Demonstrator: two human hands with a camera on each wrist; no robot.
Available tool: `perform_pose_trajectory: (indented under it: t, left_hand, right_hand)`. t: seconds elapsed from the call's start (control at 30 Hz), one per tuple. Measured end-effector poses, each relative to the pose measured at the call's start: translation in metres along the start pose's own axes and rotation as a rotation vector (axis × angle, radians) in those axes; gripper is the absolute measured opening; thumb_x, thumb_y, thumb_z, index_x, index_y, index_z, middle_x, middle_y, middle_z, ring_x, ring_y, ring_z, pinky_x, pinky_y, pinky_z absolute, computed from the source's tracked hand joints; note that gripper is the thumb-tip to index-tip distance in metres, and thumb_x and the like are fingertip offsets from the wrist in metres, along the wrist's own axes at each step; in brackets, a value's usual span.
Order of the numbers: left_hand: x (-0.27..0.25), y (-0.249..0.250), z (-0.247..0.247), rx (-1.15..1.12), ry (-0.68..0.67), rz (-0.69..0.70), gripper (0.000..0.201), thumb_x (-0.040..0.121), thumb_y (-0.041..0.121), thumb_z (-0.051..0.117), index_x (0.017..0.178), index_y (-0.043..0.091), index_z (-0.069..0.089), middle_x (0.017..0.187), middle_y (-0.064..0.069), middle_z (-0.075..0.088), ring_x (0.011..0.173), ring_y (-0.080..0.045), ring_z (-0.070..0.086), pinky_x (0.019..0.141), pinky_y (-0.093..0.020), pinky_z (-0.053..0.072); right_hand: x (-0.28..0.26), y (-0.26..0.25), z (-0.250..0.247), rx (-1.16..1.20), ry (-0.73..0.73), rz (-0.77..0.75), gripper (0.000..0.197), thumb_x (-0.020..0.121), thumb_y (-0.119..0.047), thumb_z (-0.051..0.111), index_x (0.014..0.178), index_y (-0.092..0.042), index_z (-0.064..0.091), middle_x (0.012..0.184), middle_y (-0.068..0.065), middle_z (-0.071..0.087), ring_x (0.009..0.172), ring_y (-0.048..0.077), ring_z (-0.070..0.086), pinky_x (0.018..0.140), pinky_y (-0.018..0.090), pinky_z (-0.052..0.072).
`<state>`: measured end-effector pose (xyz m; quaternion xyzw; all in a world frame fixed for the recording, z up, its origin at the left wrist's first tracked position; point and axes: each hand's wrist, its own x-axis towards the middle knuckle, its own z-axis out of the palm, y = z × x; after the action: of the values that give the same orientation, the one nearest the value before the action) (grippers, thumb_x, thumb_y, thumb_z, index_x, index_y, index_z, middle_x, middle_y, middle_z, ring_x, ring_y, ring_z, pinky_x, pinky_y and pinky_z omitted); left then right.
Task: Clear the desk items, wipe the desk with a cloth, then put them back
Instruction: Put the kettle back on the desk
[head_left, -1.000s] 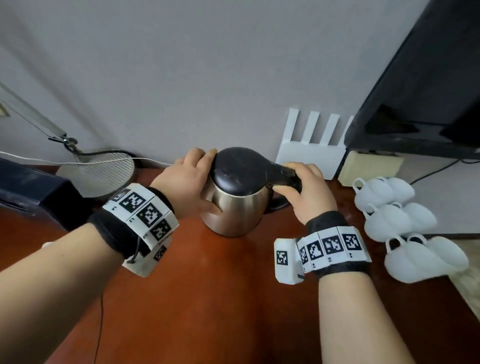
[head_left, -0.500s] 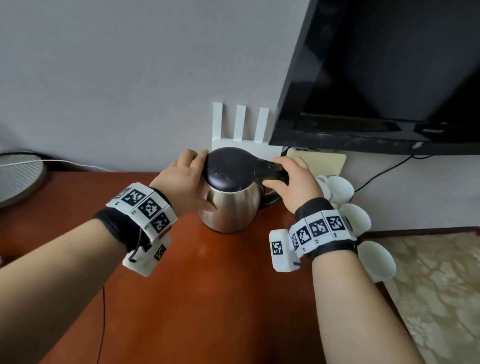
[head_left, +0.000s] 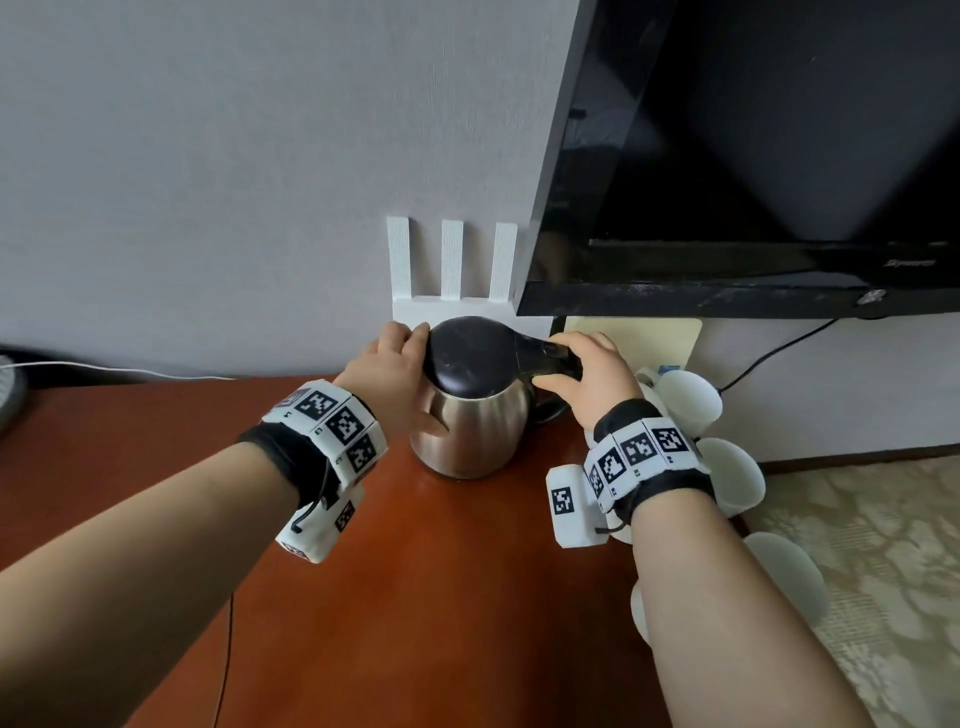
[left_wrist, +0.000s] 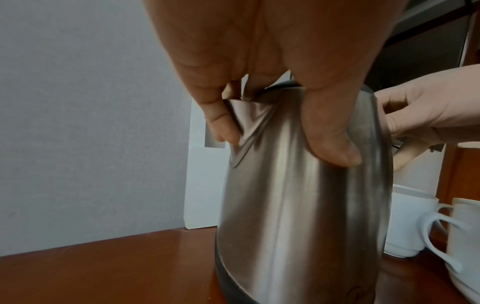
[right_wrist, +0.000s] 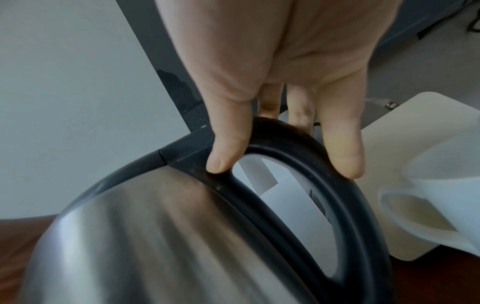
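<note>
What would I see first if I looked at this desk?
A shiny steel kettle stands on the reddish wooden desk near the wall, with the left hand gripping its body and the right hand gripping its black handle. White cups crowd the desk's right edge, under a big black screen.

Plain grey wall (head_left: 234, 182) behind the fingertips, a black television (head_left: 753, 156) hanging above them to the right, patterned beige carpet (head_left: 857, 571) below on the right.

you see a steel-silver kettle (head_left: 470, 426) with black lid at centre frame. the desk (head_left: 415, 597) is reddish-brown; white cups (head_left: 727, 467) sit right.
</note>
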<state>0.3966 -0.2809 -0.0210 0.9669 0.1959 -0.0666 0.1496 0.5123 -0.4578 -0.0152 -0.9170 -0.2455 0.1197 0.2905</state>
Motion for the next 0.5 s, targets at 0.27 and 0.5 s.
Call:
perform_pose_trajectory:
  t: [0.27,0.5]
  left_hand:
    - [0.025,0.009,0.001,0.032,0.004,0.018,0.113,0.066,0.05,0.077,0.149,0.011,0.011,0.143,-0.009,0.026,0.129,-0.03,0.036,0.105,-0.035,0.034]
    - [0.024,0.01,0.002,0.034,0.02,0.017,0.113,0.069,0.053,0.073,0.15,0.013,0.005,0.146,-0.007,0.023,0.132,-0.029,0.032,0.106,-0.035,0.033]
  right_hand:
    - [0.026,0.013,-0.001,-0.002,-0.01,0.036,0.048,0.084,-0.02,0.066,0.13,-0.015,0.052,0.137,0.008,0.043,0.124,0.024,0.045,0.104,0.028,0.032]
    - [0.022,0.012,-0.001,-0.014,-0.014,0.057,0.05,0.089,-0.023,0.06,0.136,-0.017,0.044,0.139,0.012,0.04,0.124,0.028,0.045,0.104,0.031,0.034]
